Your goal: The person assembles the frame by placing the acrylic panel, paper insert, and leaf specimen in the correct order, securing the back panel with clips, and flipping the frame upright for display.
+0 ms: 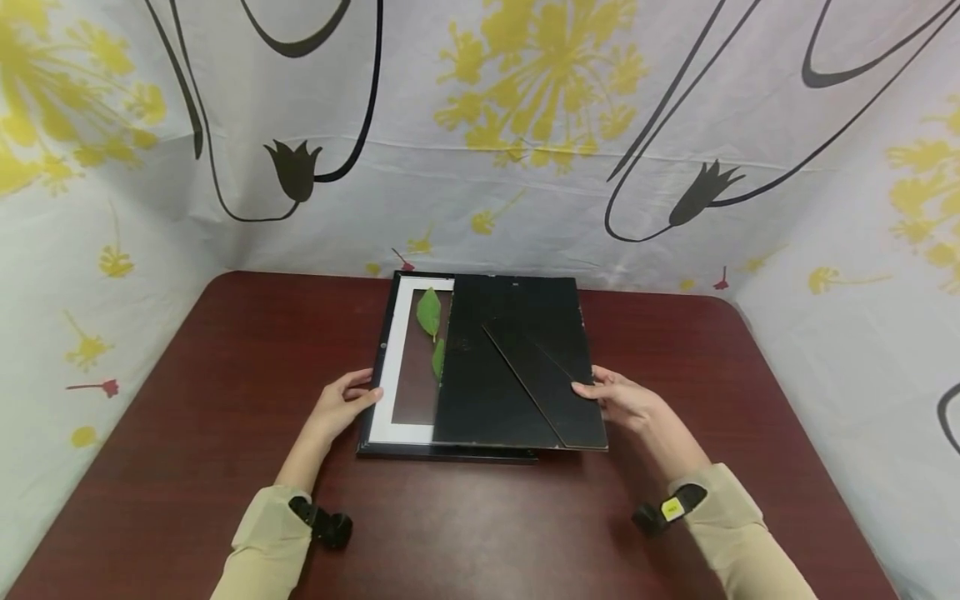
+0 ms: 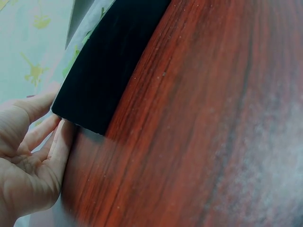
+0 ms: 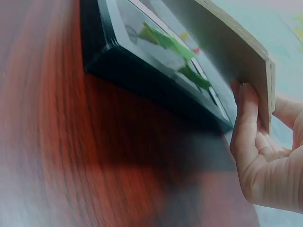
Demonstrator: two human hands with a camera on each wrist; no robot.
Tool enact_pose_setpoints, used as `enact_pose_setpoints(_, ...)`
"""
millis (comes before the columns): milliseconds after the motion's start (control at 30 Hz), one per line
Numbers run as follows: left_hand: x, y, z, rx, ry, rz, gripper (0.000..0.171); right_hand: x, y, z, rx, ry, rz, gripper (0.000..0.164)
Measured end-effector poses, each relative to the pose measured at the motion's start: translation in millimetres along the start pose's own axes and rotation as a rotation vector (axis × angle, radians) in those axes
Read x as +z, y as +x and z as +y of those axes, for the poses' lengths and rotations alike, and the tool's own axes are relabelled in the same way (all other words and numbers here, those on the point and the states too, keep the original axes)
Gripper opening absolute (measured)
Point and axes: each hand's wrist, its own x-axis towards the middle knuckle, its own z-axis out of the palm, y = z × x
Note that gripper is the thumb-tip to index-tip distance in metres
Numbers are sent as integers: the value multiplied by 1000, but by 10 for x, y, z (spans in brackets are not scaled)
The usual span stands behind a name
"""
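Note:
A black picture frame (image 1: 450, 452) with a white mat (image 1: 386, 408) lies on the table, two green leaves (image 1: 428, 312) showing in its opening. My left hand (image 1: 341, 408) holds the frame's left side, thumb on top; the left wrist view has that hand (image 2: 35, 156) at the frame's dark corner (image 2: 90, 85). With my right hand (image 1: 626, 400) I grip the right edge of a black backing board (image 1: 517, 367), which covers the frame's right part in the head view. The right wrist view shows this board (image 3: 232, 42) tilted and raised above the frame, pinched between thumb and fingers.
The dark red wooden table (image 1: 450, 533) extends around the frame. Behind it and at both sides hangs a pale cloth (image 1: 420, 200) with yellow and grey flowers. Each wrist wears a strapped black camera (image 1: 330, 529).

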Motion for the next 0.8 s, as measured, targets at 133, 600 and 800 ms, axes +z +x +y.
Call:
enact_pose_setpoints(133,-6,-2,-8,-3,18,-9,63,168,97,-25,2,25,-3,70)
enact_pose_setpoints(600,11,-8,-14,-8,23,0,63,542,488,-32,-2,97,13,43)
enact_pose_setpoints(800,3,-8,1,15,23,-1,62,637,570,-66,17,87,49,61)
